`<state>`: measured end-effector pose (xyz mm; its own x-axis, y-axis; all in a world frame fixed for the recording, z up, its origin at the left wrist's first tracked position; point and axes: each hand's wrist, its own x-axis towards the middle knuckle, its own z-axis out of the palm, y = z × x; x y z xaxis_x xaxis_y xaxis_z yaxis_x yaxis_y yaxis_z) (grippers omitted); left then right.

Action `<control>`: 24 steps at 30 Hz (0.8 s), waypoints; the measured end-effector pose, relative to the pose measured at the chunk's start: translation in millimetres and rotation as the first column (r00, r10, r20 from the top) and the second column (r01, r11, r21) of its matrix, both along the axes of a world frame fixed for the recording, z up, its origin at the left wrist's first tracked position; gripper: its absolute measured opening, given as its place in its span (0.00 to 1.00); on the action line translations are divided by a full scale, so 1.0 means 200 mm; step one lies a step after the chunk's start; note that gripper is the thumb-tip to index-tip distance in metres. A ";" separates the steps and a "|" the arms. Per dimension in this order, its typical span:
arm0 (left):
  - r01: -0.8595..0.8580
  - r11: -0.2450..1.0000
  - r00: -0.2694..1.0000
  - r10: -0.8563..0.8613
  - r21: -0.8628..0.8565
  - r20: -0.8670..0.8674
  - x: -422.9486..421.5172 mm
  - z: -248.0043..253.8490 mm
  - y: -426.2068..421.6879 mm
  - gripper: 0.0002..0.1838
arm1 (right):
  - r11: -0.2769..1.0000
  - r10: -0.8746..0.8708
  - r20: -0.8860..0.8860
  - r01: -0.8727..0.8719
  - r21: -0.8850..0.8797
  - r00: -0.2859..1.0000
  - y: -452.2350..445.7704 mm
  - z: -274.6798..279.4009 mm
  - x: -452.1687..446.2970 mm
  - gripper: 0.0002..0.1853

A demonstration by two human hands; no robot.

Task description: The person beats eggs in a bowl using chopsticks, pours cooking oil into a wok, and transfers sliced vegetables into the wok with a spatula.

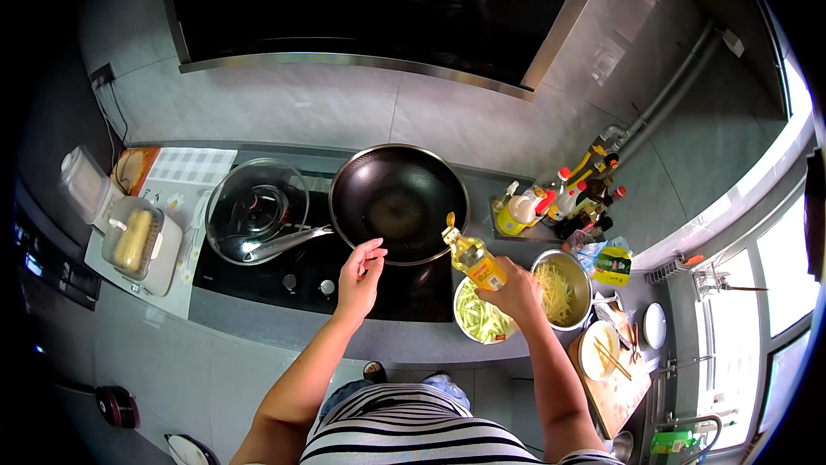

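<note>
My right hand (518, 293) is wrapped round a clear bottle of yellow oil (473, 260), which leans to the left with its yellow cap flipped up. The bottle is above a white bowl of green strips (482, 314), right of the dark wok (400, 203). A little brownish liquid shows at the wok's bottom. My left hand (361, 277) is raised near the wok's lower left edge, fingers bent and partly spread, holding nothing. The wok's long metal handle (288, 244) points left over the cooktop (258, 284).
A glass lid (225, 207) lies at the left burner. Behind the bottle stand several sauce bottles (568, 207). To the right are a metal bowl of pale yellow strips (559, 289), a bowl with chopsticks (602, 351) and a cutting board (621, 405).
</note>
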<state>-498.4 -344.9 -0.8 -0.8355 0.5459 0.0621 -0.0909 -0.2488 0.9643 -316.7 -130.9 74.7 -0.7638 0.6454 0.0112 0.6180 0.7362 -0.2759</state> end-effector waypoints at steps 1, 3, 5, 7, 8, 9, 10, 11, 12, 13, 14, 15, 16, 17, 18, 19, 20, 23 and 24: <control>0.004 1.000 1.000 -0.004 -0.010 0.002 0.00 0.00 0.00 0.17 | 0.999 -0.001 -0.018 0.000 -0.038 1.000 0.00 0.00 0.00 0.35; 0.013 1.000 1.000 -0.013 -0.006 0.007 0.01 0.01 0.01 0.17 | 0.991 -0.009 -0.051 0.003 -0.130 0.999 0.00 0.00 0.00 0.36; 0.029 0.999 1.000 -0.029 -0.014 0.002 0.01 0.00 0.01 0.18 | 0.971 -0.027 -0.082 0.006 -0.238 0.996 -0.02 0.00 -0.01 0.35; 0.052 0.998 0.999 -0.053 -0.034 -0.013 0.02 0.00 0.02 0.19 | 0.938 -0.012 -0.169 -0.047 -0.343 0.986 0.01 -0.08 0.00 0.34; 0.088 0.994 0.996 -0.089 -0.059 -0.015 0.02 0.00 0.02 0.19 | 0.917 -0.009 -0.212 -0.077 -0.392 0.977 0.02 -0.10 0.01 0.33; 0.124 0.989 0.992 -0.125 -0.084 -0.016 0.04 0.04 0.02 0.20 | 0.875 -0.028 -0.238 -0.091 -0.475 0.971 0.01 -0.09 0.01 0.31; 0.161 0.981 0.986 -0.163 -0.109 -0.017 0.05 0.06 0.03 0.21 | 0.842 0.004 -0.282 -0.156 -0.517 0.959 0.01 -0.13 0.02 0.31; 0.235 0.964 0.970 -0.240 -0.121 -0.027 0.05 0.06 0.04 0.24 | 0.803 0.033 -0.328 -0.220 -0.553 0.944 0.03 -0.21 0.03 0.32; 0.290 0.950 0.956 -0.292 -0.113 -0.005 0.06 0.07 0.06 0.27 | 0.760 0.058 -0.376 -0.285 -0.584 0.925 0.01 -0.20 0.03 0.32; 0.331 0.941 0.943 -0.332 -0.072 -0.014 0.07 0.07 0.09 0.29 | 0.747 0.103 -0.358 -0.310 -0.588 0.928 -0.01 -0.18 0.04 0.33; 0.373 0.927 0.927 -0.374 -0.030 -0.024 0.07 0.08 0.12 0.31 | 0.729 0.101 -0.302 -0.277 -0.626 0.948 -0.04 -0.16 0.05 0.34; 0.405 0.914 0.914 -0.404 0.013 -0.037 0.07 0.10 0.14 0.33 | 0.713 0.121 -0.295 -0.289 -0.639 0.948 -0.06 -0.17 0.06 0.34; 0.438 0.897 0.899 -0.436 0.055 -0.050 0.07 0.14 0.17 0.34 | 0.697 0.139 -0.288 -0.300 -0.652 0.948 -0.08 -0.17 0.06 0.34; 0.470 0.874 0.883 -0.467 0.122 -0.053 0.07 0.17 0.21 0.36 | 0.671 0.159 -0.296 -0.323 -0.668 0.942 -0.09 -0.15 0.07 0.33; 0.498 0.848 0.866 -0.495 0.178 -0.065 0.07 0.22 0.23 0.31 | 0.660 0.149 -0.303 -0.323 -0.678 0.941 -0.09 -0.15 0.08 0.31; 0.493 0.854 0.870 -0.482 0.164 -0.106 0.06 0.23 0.26 0.31 | 0.650 0.139 -0.311 -0.323 -0.688 0.940 -0.09 -0.14 0.09 0.30; 0.488 0.860 0.871 -0.468 0.151 -0.148 0.06 0.23 0.28 0.31 | 0.640 0.128 -0.319 -0.324 -0.697 0.939 -0.09 -0.14 0.10 0.28; 0.474 0.862 0.876 -0.441 0.182 -0.196 0.11 0.28 0.37 0.28 | 0.678 0.114 -0.352 -0.332 -0.656 0.929 -0.02 -0.17 0.16 0.30; 0.470 0.864 0.877 -0.436 0.178 -0.201 0.12 0.28 0.40 0.27 | 0.697 0.105 -0.358 -0.325 -0.639 0.928 0.00 -0.16 0.17 0.32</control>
